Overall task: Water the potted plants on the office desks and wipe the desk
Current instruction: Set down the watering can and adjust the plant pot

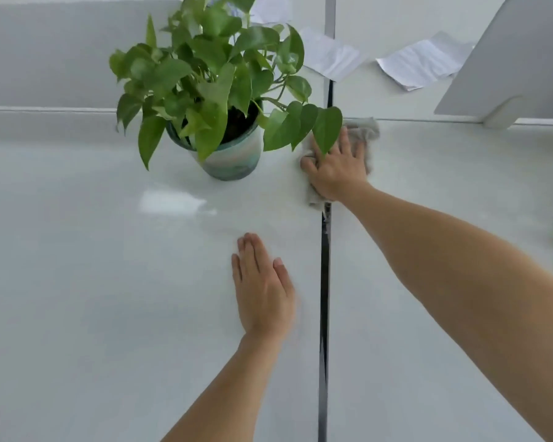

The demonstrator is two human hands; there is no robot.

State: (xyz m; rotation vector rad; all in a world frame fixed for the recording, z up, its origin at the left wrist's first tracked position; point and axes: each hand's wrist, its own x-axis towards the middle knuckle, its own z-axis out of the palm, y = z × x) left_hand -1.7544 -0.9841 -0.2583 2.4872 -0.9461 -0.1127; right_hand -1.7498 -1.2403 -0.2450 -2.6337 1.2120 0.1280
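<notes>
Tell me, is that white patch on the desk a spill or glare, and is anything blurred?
Head view: the white patch in front of the pot looks like reflected light, though wetness cannot be ruled out; head view again: the left hand is slightly smeared along its edge, and the papers on the partition are too soft to read.

Your left hand lies flat, fingers straight and together, while your right hand reaches forward, palm down, fingers spread.
</notes>
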